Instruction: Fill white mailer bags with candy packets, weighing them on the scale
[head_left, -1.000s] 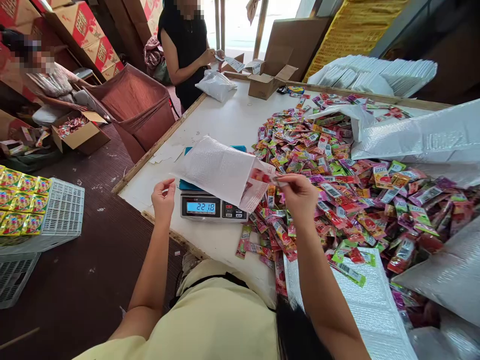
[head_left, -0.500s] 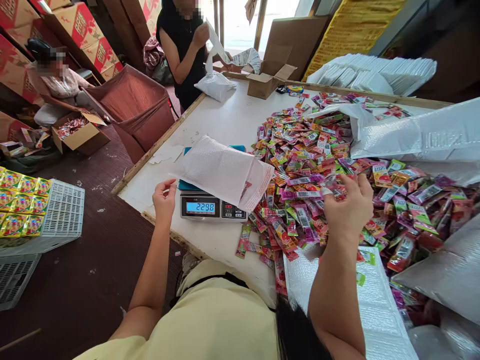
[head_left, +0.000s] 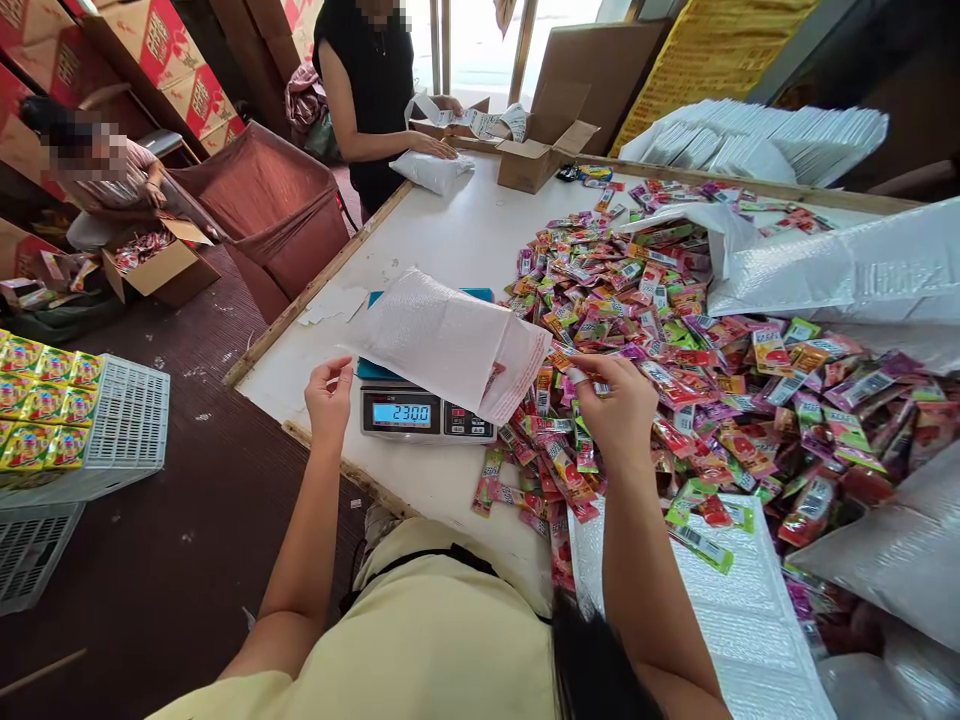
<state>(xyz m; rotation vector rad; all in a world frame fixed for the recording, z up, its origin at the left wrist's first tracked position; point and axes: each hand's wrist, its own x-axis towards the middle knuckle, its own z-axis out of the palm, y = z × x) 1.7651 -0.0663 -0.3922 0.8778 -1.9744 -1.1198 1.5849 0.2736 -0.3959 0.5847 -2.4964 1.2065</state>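
Note:
A white padded mailer (head_left: 435, 335) lies tilted across a digital scale (head_left: 401, 412) whose display reads 2300; its open flap points right, with a little of a packet showing inside. My left hand (head_left: 328, 390) is at the scale's left edge, fingers curled in and thumb close to them, with nothing visible in them. Over the near side of a heap of small colourful snack packets (head_left: 637, 270), my right hand (head_left: 621, 400) pinches an orange snack packet (head_left: 561, 356) close to the mailer's flap. The fingers partly cover that packet.
Another padded mailer (head_left: 750, 590) lies flat at the near right, several packets on it. Larger white mailers (head_left: 847, 260) rest at the right. Behind stand an open carton (head_left: 529, 165) and a filled mailer (head_left: 435, 172) under a co-worker's hand. A crate (head_left: 127, 415) is at left.
My right hand has moved left from the heap towards the mailer's flap, and loose packets lie where it was. The display went from 2298 to 2300. The co-worker's hand has come down onto the filled mailer.

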